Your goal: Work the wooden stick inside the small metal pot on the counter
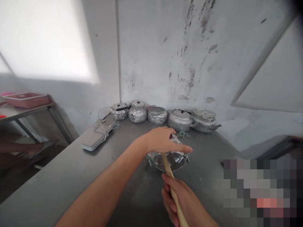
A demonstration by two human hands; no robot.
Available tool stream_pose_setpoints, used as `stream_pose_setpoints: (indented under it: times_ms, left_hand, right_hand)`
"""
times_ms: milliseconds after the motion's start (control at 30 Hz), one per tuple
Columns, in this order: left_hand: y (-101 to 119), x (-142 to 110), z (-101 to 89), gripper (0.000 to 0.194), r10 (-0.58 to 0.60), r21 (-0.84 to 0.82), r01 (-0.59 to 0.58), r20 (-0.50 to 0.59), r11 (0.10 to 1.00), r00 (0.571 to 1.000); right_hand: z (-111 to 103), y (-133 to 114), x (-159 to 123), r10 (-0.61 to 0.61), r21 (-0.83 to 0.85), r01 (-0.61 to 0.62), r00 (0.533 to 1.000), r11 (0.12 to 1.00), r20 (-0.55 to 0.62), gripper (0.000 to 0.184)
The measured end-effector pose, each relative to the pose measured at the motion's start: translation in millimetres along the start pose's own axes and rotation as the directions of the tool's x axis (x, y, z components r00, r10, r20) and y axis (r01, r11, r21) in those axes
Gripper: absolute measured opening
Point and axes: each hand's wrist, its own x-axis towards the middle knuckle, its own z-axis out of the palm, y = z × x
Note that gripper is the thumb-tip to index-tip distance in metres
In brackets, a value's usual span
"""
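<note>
A shiny metal pot (179, 163) lies on the table with its round opening towards me. Green-and-white cord (150, 160) hangs at its sides. My left hand (161, 140) lies over the top of the pot and grips it, thumb stretched to the right. In my right hand (176, 195), closed fingers hold a pale wooden stick (167, 165). The stick slants up from the lower edge of the view to the pot's opening; its far end is hidden inside or behind my left hand.
Several dented metal kettles (180, 121) stand along the back of the grey table (78, 186). A grey case-like device (94, 138) with a white cable lies at the left. A pink basin (27, 100) is on a side shelf. The lower right is pixelated.
</note>
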Motion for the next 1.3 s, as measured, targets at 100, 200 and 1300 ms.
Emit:
stream_pose_setpoints:
  times_ms: [100,200,1300]
  left_hand:
    - [0,0,-0.5,0.082,-0.004,-0.023,0.004,0.008,1.0,1.0]
    - [1,0,-1.0,0.088,0.003,-0.026,-0.003,0.03,1.0,1.0]
    - [8,-4,-7.2,0.081,-0.034,-0.014,0.035,0.091,0.999,0.995]
  right_hand:
    - [-10,3,0,-0.052,0.017,0.052,0.998,0.998,-0.021,0.046]
    - [-17,13,-1,-0.056,0.035,0.058,0.996,0.998,-0.066,0.047]
    - [-10,9,-6,0.079,0.124,-0.08,0.997,0.989,0.017,0.047]
